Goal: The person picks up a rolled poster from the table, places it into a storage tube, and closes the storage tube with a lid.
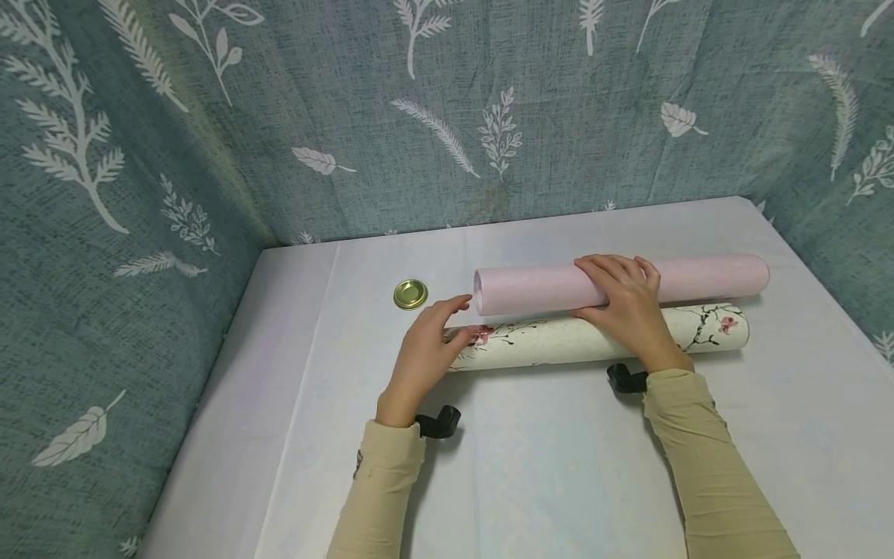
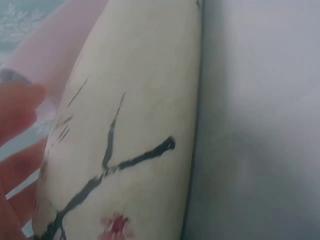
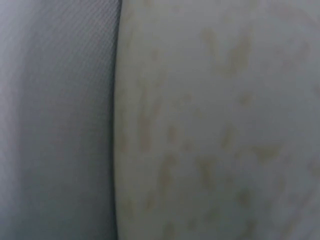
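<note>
In the head view, two long rolls lie side by side on the table. The pink paper roll (image 1: 538, 289) is behind, its hollow left end showing. The cream wallpaper roll (image 1: 552, 345), printed with dark branches and red blossoms, lies in front. My right hand (image 1: 625, 303) grips the pink roll, fingers draped over its top and thumb along its near side. Around the cream roll's left end is my left hand (image 1: 422, 353), its thumb by the blossom print and its fingers loosely spread beyond. The left wrist view shows those fingers (image 2: 20, 160) behind the cream roll (image 2: 135, 100).
A small gold jar lid (image 1: 410, 294) lies left of the pink roll. The white-covered table (image 1: 349, 481) meets a green leaf-patterned cloth (image 1: 447, 116) at the back and sides. Black wrist mounts (image 1: 440, 422) jut out beside both wrists. The cream roll's patterned surface (image 3: 210, 120) fills much of the right wrist view.
</note>
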Motion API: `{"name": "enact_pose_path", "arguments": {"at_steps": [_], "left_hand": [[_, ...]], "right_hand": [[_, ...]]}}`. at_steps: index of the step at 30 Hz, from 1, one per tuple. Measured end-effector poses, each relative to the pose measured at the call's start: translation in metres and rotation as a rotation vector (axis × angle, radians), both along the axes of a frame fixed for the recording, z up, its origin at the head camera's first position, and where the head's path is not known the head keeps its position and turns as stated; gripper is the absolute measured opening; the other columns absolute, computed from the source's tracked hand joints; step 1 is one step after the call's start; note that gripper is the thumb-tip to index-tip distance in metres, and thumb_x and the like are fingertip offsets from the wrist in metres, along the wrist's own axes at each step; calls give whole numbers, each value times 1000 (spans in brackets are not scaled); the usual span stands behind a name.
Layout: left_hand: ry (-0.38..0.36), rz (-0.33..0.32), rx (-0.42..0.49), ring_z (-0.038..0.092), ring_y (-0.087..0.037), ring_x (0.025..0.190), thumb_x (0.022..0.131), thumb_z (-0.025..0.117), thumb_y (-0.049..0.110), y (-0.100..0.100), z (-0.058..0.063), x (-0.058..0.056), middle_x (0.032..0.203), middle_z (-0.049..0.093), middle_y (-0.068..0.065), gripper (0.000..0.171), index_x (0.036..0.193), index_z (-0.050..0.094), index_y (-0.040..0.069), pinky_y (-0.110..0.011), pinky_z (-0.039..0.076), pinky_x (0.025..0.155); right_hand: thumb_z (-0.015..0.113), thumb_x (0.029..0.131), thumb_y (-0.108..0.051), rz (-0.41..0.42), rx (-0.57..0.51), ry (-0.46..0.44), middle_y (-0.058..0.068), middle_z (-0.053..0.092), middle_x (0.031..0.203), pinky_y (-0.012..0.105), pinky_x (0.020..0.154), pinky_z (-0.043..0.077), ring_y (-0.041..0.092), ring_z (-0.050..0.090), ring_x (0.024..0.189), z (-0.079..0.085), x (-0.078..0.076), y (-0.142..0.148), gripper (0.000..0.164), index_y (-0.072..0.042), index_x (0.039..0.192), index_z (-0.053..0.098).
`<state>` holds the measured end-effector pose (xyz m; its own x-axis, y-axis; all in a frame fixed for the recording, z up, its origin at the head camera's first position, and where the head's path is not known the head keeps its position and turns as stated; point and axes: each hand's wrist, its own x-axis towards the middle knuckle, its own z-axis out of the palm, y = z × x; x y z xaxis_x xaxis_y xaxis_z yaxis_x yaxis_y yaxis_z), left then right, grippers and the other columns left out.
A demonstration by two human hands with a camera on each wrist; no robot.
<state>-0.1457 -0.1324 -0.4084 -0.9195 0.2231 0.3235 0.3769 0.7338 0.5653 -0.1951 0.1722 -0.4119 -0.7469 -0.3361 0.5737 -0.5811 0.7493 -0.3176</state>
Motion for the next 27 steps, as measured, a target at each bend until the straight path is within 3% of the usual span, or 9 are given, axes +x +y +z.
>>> {"name": "enact_pose_path", "arguments": {"at_steps": [5,10,20,24,27], "left_hand": [[5,58,76,49,-9,106,89,52,35,-12,-1,-1,113,56,10,35,123,52,24,-32,45,80],[-3,116,117,49,-13,109,89,53,33,-28,-3,-3,115,57,6,31,118,56,23,-37,40,87],[-143,219,174,32,-26,125,88,56,25,-61,-24,-11,134,41,-8,40,126,50,13,-45,25,101],[-246,216,204,21,-29,131,89,53,31,-65,-31,-13,143,27,-9,49,133,41,16,-50,19,102],[-289,208,173,10,-30,133,89,52,33,-65,-36,-15,146,18,-9,53,137,35,17,-53,15,102]], "right_hand": [[81,60,-34,2,1,8,1,49,125,49,99,10,26,36,116,0,0,0,73,-19,125,51],[80,61,-34,0,6,11,2,48,125,49,99,10,26,36,116,-1,0,0,74,-18,126,50],[80,61,-35,0,6,9,2,49,126,48,99,10,26,37,116,-1,-2,-1,74,-19,126,50],[81,61,-33,-6,5,-7,2,49,125,48,99,9,26,37,116,-1,-1,-1,74,-19,126,50],[81,61,-33,-15,9,-11,2,49,125,49,100,9,26,37,116,-1,-1,-1,74,-19,127,50]]}}
